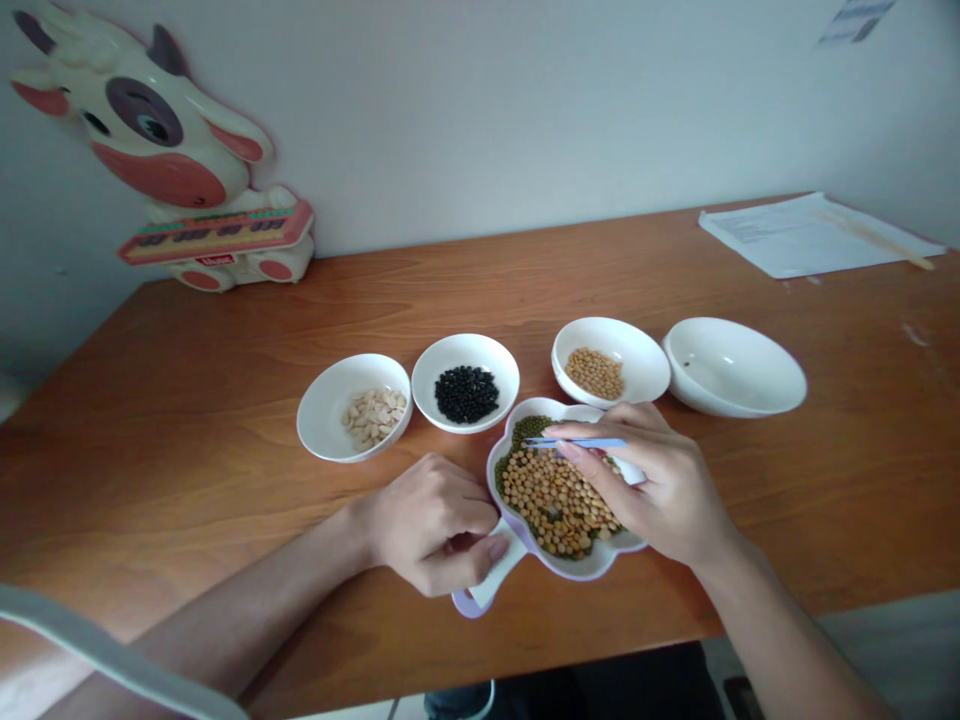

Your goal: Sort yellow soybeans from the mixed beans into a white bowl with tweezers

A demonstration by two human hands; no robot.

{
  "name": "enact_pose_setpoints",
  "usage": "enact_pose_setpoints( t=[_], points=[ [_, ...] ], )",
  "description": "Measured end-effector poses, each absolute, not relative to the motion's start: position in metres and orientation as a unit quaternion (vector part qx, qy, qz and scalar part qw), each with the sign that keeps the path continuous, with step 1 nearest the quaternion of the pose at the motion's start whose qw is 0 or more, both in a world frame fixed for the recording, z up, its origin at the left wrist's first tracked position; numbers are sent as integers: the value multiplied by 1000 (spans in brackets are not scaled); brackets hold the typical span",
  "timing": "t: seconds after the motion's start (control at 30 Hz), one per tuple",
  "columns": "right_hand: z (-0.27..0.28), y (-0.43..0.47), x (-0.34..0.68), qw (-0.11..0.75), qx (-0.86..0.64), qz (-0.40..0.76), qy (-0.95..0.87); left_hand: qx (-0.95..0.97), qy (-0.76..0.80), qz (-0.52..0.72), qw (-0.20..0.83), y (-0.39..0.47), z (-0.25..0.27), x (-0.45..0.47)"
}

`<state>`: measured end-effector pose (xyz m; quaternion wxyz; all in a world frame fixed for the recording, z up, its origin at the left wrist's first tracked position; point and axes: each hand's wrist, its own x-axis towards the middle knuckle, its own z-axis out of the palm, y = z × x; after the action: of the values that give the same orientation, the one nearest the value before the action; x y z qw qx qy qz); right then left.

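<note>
My left hand [439, 525] is closed around the handle [499, 570] of a flower-shaped white and lilac dish [581, 570]. Soybeans [559, 500] fill most of this dish, and small green mung beans [534, 430] show along its edge. Over the dish's right side, my right hand [652, 480] pinches blue tweezers [596, 442], their tips pointing left at the mung beans. Whether the tips grip a bean is too small to tell. Behind the dish stand white bowls: one with pale flat seeds [373, 418], one with black beans [466, 394], one with soybeans [595, 373].
A further white bowl [739, 365] at the right has a small dark speck inside. A cow-shaped toy piano [217, 235] stands at the back left against the wall. Papers [795, 235] with a wooden stick [885, 243] lie at the back right. The table's front edge is close below the dish.
</note>
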<state>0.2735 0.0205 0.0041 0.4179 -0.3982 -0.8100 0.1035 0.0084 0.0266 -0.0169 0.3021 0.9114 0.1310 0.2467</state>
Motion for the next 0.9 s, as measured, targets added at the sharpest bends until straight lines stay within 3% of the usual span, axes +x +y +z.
enact_pose_setpoints(
  t=[0.37, 0.5, 0.73, 0.9],
  points=[
    [2, 21, 275, 394, -391, 82, -828, 910, 129, 249, 306, 27, -17, 9],
    [0, 18, 275, 439, -392, 55, -807, 911, 127, 250, 304, 27, -16, 9],
    [-9, 11, 285, 527, -500, -112, -678, 910, 128, 252, 302, 27, -15, 9],
    [-13, 13, 290, 584, -540, -52, -604, 911, 130, 248, 303, 27, -17, 9]
  ],
)
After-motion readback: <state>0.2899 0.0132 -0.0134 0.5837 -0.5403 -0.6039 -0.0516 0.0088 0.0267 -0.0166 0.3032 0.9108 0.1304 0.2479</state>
